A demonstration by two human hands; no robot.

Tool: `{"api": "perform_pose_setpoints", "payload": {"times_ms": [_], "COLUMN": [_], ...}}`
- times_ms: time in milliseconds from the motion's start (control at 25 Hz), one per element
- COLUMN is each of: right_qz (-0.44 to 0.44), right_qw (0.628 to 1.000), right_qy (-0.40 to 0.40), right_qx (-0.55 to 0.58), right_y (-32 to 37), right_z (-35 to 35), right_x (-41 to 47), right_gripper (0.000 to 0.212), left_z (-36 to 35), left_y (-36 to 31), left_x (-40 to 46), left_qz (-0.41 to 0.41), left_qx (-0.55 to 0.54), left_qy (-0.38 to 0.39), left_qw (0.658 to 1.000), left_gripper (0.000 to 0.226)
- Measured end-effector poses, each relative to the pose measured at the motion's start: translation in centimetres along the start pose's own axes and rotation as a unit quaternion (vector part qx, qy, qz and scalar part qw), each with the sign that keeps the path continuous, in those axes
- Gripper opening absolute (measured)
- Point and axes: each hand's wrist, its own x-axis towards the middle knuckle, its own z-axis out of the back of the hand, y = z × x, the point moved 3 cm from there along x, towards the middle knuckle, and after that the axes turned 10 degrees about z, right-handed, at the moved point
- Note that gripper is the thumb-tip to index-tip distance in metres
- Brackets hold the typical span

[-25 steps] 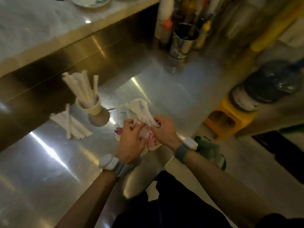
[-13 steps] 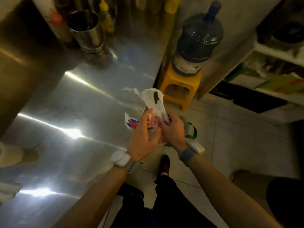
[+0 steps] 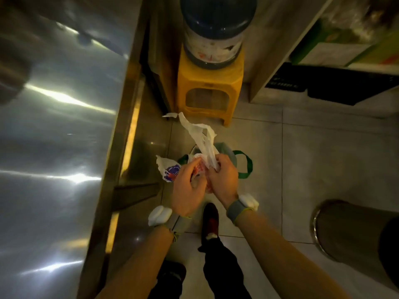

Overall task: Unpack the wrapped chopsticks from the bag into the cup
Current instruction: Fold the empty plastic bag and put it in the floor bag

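A crumpled white plastic bag point(image 3: 199, 137) with red and blue print is bunched between both hands, beyond the steel counter's edge and above the floor. My left hand point(image 3: 186, 188) is closed on its printed left part. My right hand point(image 3: 222, 178) grips the right part, and the bag's handles stick up from that fist. No chopsticks show in the bag. The cup and the wrapped chopsticks are out of view.
The steel counter point(image 3: 54, 147) fills the left. Below my hands stands a small bin point(image 3: 226, 153) with a green-handled liner. Behind it a water jug point(image 3: 213, 31) rests on a yellow stool point(image 3: 209, 89). A round metal bin point(image 3: 349, 231) is at the right.
I have turned right, away from the counter: the cup and chopsticks left the view. Both hands carried the crumpled bag off the counter to a spot over the floor bin.
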Motion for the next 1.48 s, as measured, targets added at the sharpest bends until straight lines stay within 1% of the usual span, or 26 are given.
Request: {"api": "perform_pose_setpoints", "payload": {"times_ms": [120,200,320,400,480,560,600,640,720,760,840,920,1000,1040,1080,1120,1200,1240,1280,1360,1480], "right_qz": [-0.034,-0.043,-0.024,0.015,0.035,0.045,0.044,0.041,0.039,0.030,0.002,-0.009,-0.015,-0.015,-0.025,-0.043,-0.049,-0.041,-0.028,-0.006,0.030], "right_qw": [0.999,0.999,0.999,0.996,0.991,0.986,0.980,0.969,0.933,0.920,0.896,0.848,0.808,0.802,0.809,0.828,0.879,0.902,0.917,0.938,0.965], "right_qy": [-0.014,-0.016,-0.013,0.021,0.049,0.080,0.114,0.165,0.272,0.310,0.360,0.426,0.473,0.478,0.472,0.455,0.384,0.341,0.307,0.263,0.190], "right_qx": [-0.001,-0.009,-0.045,-0.082,-0.116,-0.141,-0.156,-0.179,-0.231,-0.238,-0.258,-0.315,-0.352,-0.359,-0.350,-0.326,-0.279,-0.263,-0.252,-0.227,-0.179], "right_y": [-7.1,-11.0,-17.3,-20.5,-23.2,-25.6,-26.8,-27.9,-29.9,-30.7,-31.7,-32.9,-33.4,-33.4,-33.3,-32.9,-31.0,-29.8,-27.6,-22.4,-14.3], "right_z": [-2.5,-3.9,-6.6,-8.1,-9.5,-10.8,-11.7,-12.5,-13.9,-14.5,-15.2,-16.1,-16.5,-16.4,-16.0,-15.5,-14.0,-13.2,-12.1,-9.7,-5.8], "right_x": [2.5,3.9,6.1,7.0,7.3,7.2,7.2,7.1,7.3,7.4,7.8,8.1,8.1,8.0,8.1,8.0,8.4,8.8,9.3,9.8,10.1], "right_gripper": [0.009,0.009,0.011,0.014,0.016,0.017,0.019,0.022,0.034,0.039,0.042,0.041,0.037,0.036,0.036,0.037,0.035,0.031,0.028,0.024,0.019], "left_z": [-4.5,-7.2,-11.8,-13.9,-15.7,-17.5,-18.3,-19.0,-20.0,-20.6,-21.4,-22.4,-23.1,-23.3,-23.1,-22.5,-20.9,-20.0,-18.5,-15.1,-9.9], "left_y": [3.1,4.8,8.7,11.4,13.9,16.3,17.5,18.6,20.3,21.1,22.0,22.8,22.8,22.5,22.2,21.7,20.0,19.0,17.3,13.2,6.6], "left_x": [6.1,9.6,14.8,17.2,18.8,19.9,20.5,21.0,21.8,22.1,22.8,23.4,23.7,23.6,23.5,23.2,22.4,22.0,21.4,19.7,16.6], "left_qz": [0.011,0.004,-0.014,-0.035,-0.036,-0.022,-0.008,0.004,0.028,0.036,0.053,0.075,0.088,0.091,0.095,0.098,0.092,0.076,0.055,0.024,-0.001], "left_qx": [0.029,0.048,0.071,0.094,0.129,0.174,0.204,0.241,0.318,0.353,0.399,0.427,0.431,0.416,0.392,0.362,0.315,0.302,0.294,0.276,0.222], "left_qy": [0.022,0.040,0.077,0.083,0.093,0.131,0.150,0.160,0.155,0.157,0.189,0.216,0.223,0.212,0.186,0.156,0.105,0.098,0.091,0.075,0.030], "left_qw": [0.999,0.998,0.994,0.991,0.987,0.976,0.967,0.957,0.935,0.922,0.896,0.875,0.870,0.879,0.896,0.914,0.939,0.945,0.950,0.958,0.975], "left_gripper": [0.047,0.048,0.051,0.055,0.061,0.068,0.071,0.073,0.073,0.070,0.065,0.060,0.052,0.046,0.038,0.031,0.025,0.025,0.024,0.023,0.021]}}
